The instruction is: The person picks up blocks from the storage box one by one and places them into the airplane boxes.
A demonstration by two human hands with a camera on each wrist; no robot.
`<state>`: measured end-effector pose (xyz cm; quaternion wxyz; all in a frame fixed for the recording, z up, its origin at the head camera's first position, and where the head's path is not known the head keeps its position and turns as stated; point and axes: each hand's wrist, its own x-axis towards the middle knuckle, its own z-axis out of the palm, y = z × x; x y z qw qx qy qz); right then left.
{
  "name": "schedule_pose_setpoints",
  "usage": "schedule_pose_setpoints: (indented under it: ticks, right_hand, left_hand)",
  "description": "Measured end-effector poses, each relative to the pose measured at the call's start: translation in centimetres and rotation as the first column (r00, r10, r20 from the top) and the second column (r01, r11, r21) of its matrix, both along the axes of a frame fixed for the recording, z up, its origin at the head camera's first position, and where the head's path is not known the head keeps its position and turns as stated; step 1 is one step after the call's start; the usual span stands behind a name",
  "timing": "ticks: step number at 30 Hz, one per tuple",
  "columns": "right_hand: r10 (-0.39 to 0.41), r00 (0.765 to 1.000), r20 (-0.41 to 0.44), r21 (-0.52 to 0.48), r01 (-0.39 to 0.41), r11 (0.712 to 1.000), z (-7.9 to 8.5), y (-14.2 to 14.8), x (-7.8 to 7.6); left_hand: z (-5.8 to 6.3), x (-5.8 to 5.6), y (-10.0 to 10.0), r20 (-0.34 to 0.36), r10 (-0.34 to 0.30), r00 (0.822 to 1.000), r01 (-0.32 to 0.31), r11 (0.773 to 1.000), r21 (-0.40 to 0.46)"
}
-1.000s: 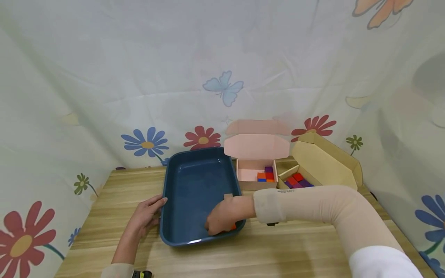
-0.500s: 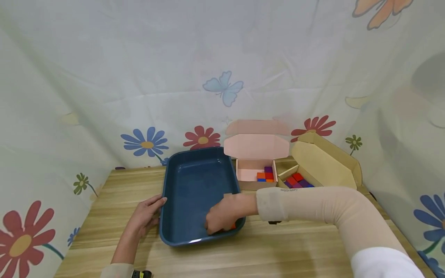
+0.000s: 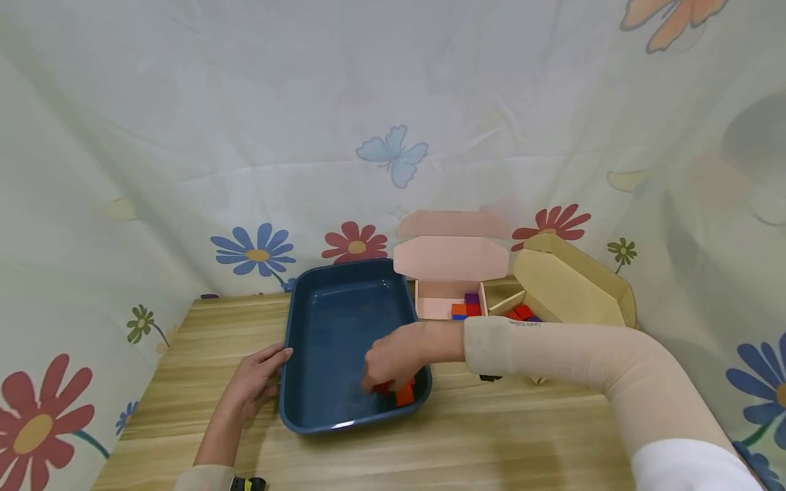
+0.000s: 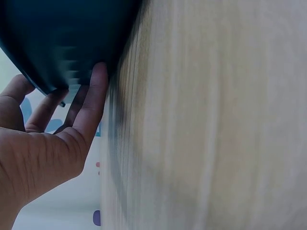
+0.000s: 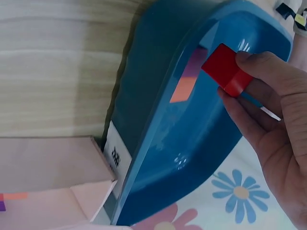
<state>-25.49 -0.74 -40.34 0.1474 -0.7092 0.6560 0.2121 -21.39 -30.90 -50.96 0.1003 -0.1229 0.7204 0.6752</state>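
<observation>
A deep dark blue tray (image 3: 319, 382) lies on the wooden table. My left hand (image 3: 254, 375) grips its left side, thumb at the rim and fingers (image 4: 97, 86) against the outer wall. Inside the tray, near its front right corner, my right hand (image 3: 399, 354) pinches a red block (image 5: 228, 69) between thumb and fingers. Below that held block, an orange block (image 5: 184, 89) and a purple block (image 5: 195, 62) lie side by side on the tray floor. In the head view the right hand covers most of the red block.
A pink cardboard box (image 3: 451, 258), lid up, stands right of the tray with several coloured blocks (image 3: 471, 308) inside. Beside it, an open tan box (image 3: 568, 276) holds more blocks (image 3: 522, 312), partly behind the right forearm. A flower-printed cloth (image 3: 295, 136) hangs behind the table (image 3: 233, 320).
My right hand has risen slightly and drawn back from the tray's front corner with the red block, uncovering the orange block. The left hand stays at the rim.
</observation>
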Motion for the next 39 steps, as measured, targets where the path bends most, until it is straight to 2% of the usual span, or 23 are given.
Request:
schedule_pose_setpoints:
  ticks: [6, 12, 16, 25, 31, 39]
  right_hand:
    - [-0.069, 0.997, -0.033, -0.023, 0.068, 0.997, 0.9, 0.9, -0.9]
    - [-0.093, 0.993, -0.071, -0.031, 0.091, 0.995, 1.5, 1.9, -1.8]
    - [-0.132, 0.989, -0.063, -0.04, 0.129, 0.991, 2.0, 2.5, -2.2]
    - [-0.154, 0.981, -0.12, -0.056, 0.148, 0.987, 2.7, 3.9, -3.1]
    - [-0.176, 0.977, -0.118, -0.104, 0.164, 0.981, 3.2, 4.9, -3.9]
    - [-0.206, 0.961, -0.186, -0.212, 0.166, 0.963, 3.7, 7.1, -5.8]
  left_hand:
    - [0.1, 0.0, 0.0, 0.006, -0.007, 1.0, 0.007, 1.0, -0.002]
    - [0.2, -0.1, 0.0, -0.001, -0.009, 1.0, 0.009, 1.0, 0.001]
    - [0.3, -0.2, -0.1, -0.003, -0.004, 1.0, 0.004, 1.0, 0.005]
    - [0.2, -0.2, -0.1, 0.001, -0.013, 1.0, 0.013, 1.0, 0.007]
    - [0.0, -0.3, -0.2, 0.003, -0.006, 1.0, 0.006, 1.0, 0.017]
    - [-0.3, 0.0, -0.3, 0.011, -0.009, 1.0, 0.009, 1.0, 0.006]
